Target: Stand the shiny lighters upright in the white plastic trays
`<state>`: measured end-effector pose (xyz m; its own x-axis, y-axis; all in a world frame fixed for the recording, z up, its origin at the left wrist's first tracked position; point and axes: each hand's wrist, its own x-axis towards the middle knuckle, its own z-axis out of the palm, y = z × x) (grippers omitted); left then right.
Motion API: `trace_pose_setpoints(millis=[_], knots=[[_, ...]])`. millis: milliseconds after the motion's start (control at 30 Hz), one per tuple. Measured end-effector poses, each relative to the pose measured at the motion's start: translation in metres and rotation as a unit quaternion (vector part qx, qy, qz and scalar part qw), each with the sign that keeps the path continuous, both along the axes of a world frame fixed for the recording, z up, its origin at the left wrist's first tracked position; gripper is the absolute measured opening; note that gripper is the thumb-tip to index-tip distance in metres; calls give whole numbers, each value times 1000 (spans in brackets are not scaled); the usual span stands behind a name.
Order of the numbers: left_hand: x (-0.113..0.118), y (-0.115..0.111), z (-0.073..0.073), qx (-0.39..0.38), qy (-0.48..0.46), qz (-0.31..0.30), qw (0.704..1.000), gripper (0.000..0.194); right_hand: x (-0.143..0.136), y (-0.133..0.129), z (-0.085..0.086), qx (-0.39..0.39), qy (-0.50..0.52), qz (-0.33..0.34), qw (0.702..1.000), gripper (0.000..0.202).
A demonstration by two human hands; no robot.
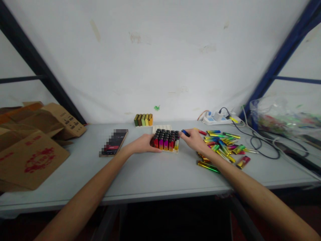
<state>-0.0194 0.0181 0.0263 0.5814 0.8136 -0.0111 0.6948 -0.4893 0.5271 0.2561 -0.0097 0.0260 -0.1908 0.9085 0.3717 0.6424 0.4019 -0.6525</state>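
A tray of lighters (pixel 166 143) stands on the table in front of me, its rows packed upright with black tops and red, purple, orange and yellow bodies. My left hand (pixel 144 144) grips the tray's left end, thumb along the front; its other fingers are partly hidden. Just off the tray's right end, my right hand (pixel 193 138) is closed on a blue lighter (pixel 185 133). Behind the tray lies a white empty rack (pixel 162 128). Loose shiny lighters (pixel 227 142) in several colours are heaped beside and beyond my right wrist.
A second block of lighters (pixel 143 119) stands by the wall. A phone (pixel 114 143) lies at left, near cardboard boxes (pixel 32 157). At right are a power strip (pixel 217 117), trailing cables (pixel 265 155) and a clear plastic bag (pixel 278 112). The table's front edge (pixel 160 195) is close to me.
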Motion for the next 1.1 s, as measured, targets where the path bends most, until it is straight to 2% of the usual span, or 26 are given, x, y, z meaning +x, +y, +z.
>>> trace_pose_setpoints(millis=[100,267,467,633,767,1100], knots=[[-1,1,-2,2,-3,2,1000,63,2,-1,2,15,3,16,1000,51],[-1,2,-3,-6,-10,5,1000,67,12,-5,12,21,51,62,997,42],[-1,2,-4,-8,-20,-7,1000,67,19,-10,26,104,-2,85,991,43],[-2,3,-5,-4,-20,-12,1000,65,19,-17,26,20,-11,159,987,35],[-2,3,-5,-7,-19,-7,1000,65,20,-18,24,16,-48,197,979,31],[-1,3,-6,0,-8,-5,1000,63,18,-16,21,46,-124,190,973,23]])
